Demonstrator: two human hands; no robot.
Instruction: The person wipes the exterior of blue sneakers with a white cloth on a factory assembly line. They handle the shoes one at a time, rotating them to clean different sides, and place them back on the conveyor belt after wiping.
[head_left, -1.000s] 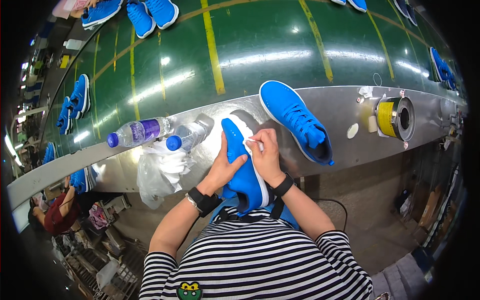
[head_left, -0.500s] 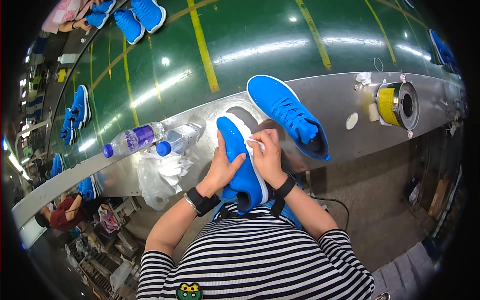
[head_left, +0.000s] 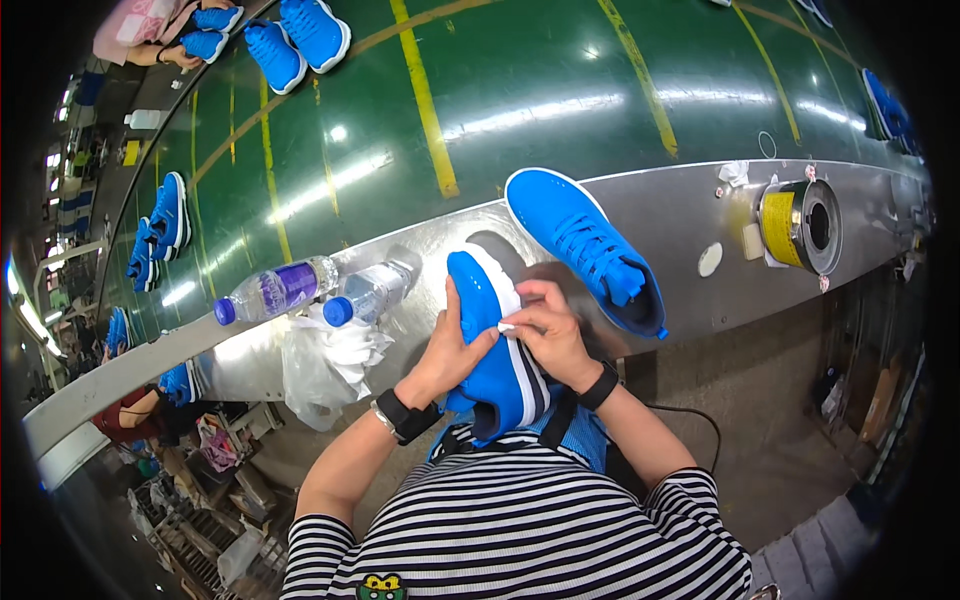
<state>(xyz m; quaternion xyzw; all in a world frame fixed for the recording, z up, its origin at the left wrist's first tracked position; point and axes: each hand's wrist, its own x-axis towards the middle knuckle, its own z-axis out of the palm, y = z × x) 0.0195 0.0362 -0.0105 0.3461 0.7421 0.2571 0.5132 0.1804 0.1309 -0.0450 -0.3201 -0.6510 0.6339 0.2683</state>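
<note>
A bright blue sneaker (head_left: 495, 350) with a white sole edge stands on its heel against my chest, toe pointing away. My left hand (head_left: 445, 350) clasps its left side. My right hand (head_left: 550, 330) presses a small white cloth (head_left: 507, 326) against the sneaker's white sole edge. A second blue sneaker (head_left: 585, 245) lies flat on the metal ledge (head_left: 690, 215) just beyond my right hand.
Two plastic water bottles (head_left: 320, 290) lie on the ledge to the left beside a crumpled clear bag with white cloth (head_left: 325, 360). A yellow tape roll (head_left: 795, 225) sits at right. More blue sneakers (head_left: 280, 40) ride the green conveyor (head_left: 540, 90); another person's hands are at the top left.
The held sneaker has stayed against my chest. My right hand with the white cloth has slid a little down along the sole edge.
</note>
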